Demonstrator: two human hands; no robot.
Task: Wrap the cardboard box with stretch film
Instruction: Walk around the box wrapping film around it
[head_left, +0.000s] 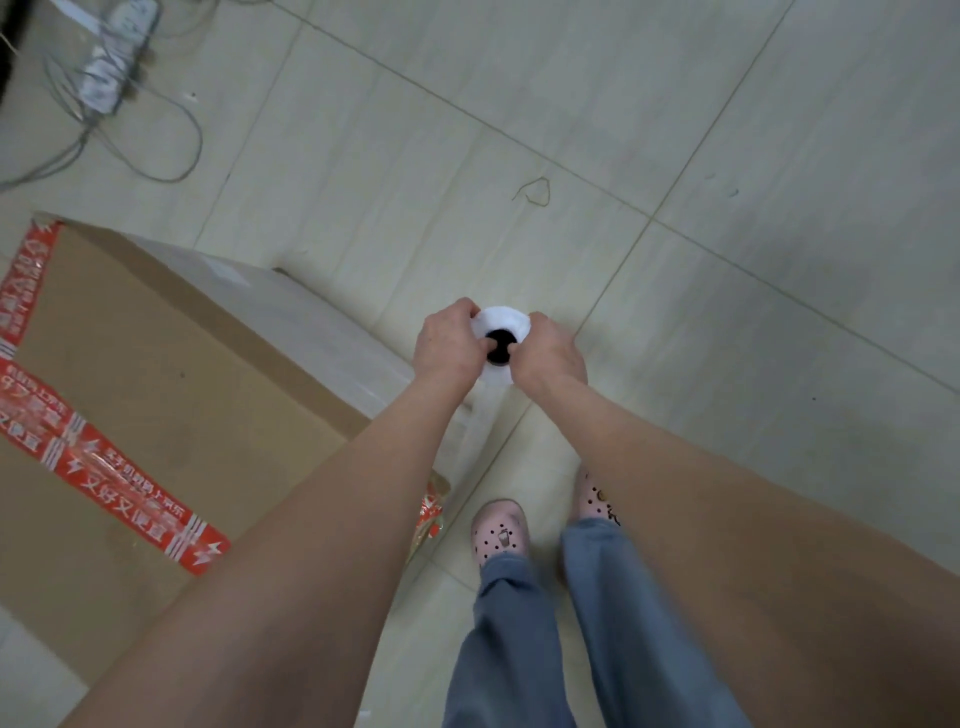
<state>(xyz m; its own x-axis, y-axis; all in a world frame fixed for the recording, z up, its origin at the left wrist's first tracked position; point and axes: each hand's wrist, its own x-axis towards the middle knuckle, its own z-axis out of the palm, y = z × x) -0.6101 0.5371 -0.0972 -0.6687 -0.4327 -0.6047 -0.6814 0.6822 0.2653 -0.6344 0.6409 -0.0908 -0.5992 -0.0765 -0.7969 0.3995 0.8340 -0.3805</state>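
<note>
Pale tiled floor (727, 130) spreads under you, with the box (156, 374) at near left and film (332, 332) clouding its right face. You hold the roll (501, 319) upright just off its corner, left hand (449, 345) and right hand (550, 353) both clamped on its rim, thumbs in the core. Likely mid-wrap; next, walk round the box, keeping tension.

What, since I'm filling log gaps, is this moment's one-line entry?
left hand: grips film roll | right hand: grips it | cardboard box: film on side
</note>
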